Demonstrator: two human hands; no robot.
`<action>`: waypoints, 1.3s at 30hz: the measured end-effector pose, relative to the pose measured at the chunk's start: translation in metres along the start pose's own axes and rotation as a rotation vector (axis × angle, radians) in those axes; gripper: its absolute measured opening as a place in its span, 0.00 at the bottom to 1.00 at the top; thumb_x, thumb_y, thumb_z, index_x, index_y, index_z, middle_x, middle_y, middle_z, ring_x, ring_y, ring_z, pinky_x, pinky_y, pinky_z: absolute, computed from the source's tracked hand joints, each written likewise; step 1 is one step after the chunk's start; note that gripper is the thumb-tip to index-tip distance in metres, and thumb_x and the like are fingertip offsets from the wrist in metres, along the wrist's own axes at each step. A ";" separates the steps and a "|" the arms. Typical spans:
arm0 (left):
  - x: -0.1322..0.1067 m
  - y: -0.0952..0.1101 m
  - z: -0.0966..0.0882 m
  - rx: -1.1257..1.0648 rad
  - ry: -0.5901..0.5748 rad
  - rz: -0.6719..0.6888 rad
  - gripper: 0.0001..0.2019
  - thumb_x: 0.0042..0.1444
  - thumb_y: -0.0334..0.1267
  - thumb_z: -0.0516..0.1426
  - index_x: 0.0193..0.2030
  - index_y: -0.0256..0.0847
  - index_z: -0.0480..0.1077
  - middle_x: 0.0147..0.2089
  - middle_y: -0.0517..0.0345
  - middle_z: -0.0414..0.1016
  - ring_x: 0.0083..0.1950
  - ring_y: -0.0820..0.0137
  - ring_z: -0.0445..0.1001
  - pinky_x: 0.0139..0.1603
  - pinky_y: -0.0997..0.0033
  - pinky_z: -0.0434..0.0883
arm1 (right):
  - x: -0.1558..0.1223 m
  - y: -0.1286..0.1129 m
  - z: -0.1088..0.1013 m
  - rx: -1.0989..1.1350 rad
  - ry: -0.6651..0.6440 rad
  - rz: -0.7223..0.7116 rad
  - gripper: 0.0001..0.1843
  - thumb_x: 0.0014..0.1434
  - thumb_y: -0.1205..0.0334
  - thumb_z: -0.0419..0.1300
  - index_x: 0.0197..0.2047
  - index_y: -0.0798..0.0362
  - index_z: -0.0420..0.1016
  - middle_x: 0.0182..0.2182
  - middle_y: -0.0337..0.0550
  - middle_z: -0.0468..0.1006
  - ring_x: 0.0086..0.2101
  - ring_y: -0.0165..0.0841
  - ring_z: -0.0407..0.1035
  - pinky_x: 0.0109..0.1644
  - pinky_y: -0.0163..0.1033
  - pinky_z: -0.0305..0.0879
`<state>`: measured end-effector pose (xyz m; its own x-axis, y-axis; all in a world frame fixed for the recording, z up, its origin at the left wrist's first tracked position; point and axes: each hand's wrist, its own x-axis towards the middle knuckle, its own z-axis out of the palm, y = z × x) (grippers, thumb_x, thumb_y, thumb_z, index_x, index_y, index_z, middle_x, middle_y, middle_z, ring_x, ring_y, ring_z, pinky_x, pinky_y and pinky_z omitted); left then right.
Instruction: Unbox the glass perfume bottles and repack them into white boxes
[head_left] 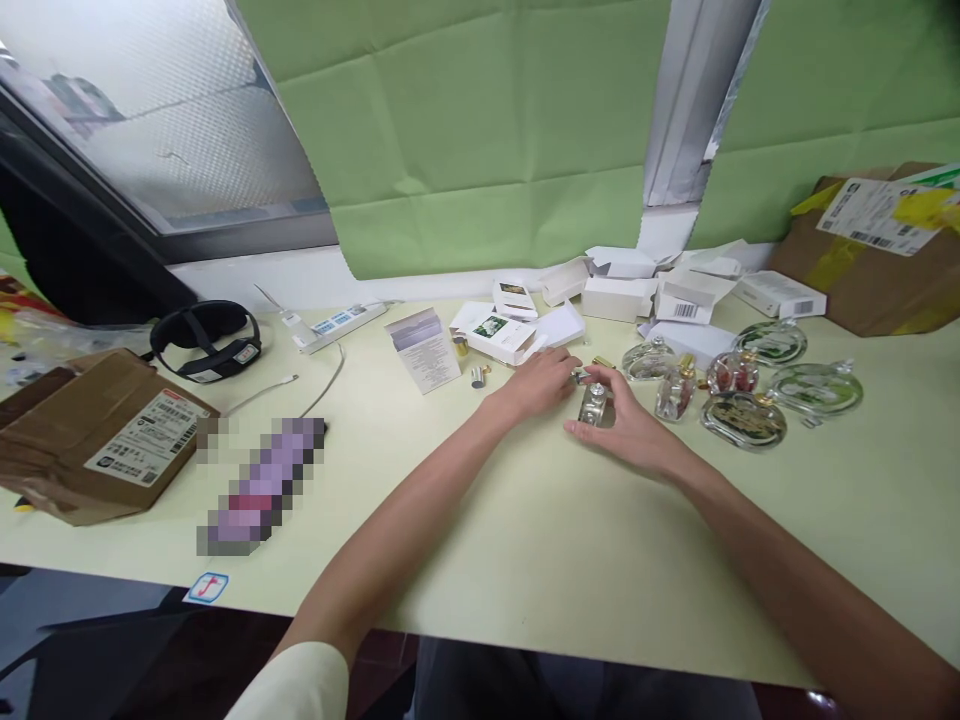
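A small clear glass perfume bottle point(592, 408) stands on the table, with the thumb and fingers of my right hand point(634, 425) curled around it. My left hand point(541, 380) reaches in from the other side. Its fingers are bent together near the bottle's top, beside a tiny shiny piece point(580, 376); what they pinch is too small to make out. Behind my right fingers lies a gold cap point(602, 362). Left of my left hand are a silver cap point(478, 377) and another gold cap point(460, 345). Just right of my right hand stands a bottle with a gold top point(677, 390).
Several oval glass bottles point(744, 420) lie to the right, near a reddish bottle point(733, 374). White boxes point(619, 298) line the back beside an unfolded card point(424, 352). Cardboard boxes point(862, 270) flank both sides. A power strip point(349, 320) and a headset point(206, 340) are at left.
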<state>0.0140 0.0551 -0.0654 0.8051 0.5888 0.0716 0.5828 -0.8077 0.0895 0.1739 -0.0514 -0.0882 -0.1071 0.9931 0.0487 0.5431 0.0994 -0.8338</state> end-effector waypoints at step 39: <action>-0.003 -0.023 -0.002 -0.048 -0.138 -0.025 0.19 0.58 0.24 0.51 0.52 0.41 0.73 0.53 0.49 0.72 0.55 0.62 0.71 0.51 0.67 0.68 | 0.011 0.026 -0.019 0.325 -0.112 -0.161 0.42 0.46 0.76 0.52 0.63 0.39 0.54 0.58 0.45 0.70 0.64 0.36 0.59 0.68 0.54 0.50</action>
<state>-0.0017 0.0717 -0.0657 0.7997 0.5966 -0.0680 0.5998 -0.7883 0.1373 0.2025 -0.0365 -0.0984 -0.2695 0.9516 0.1479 0.2208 0.2105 -0.9523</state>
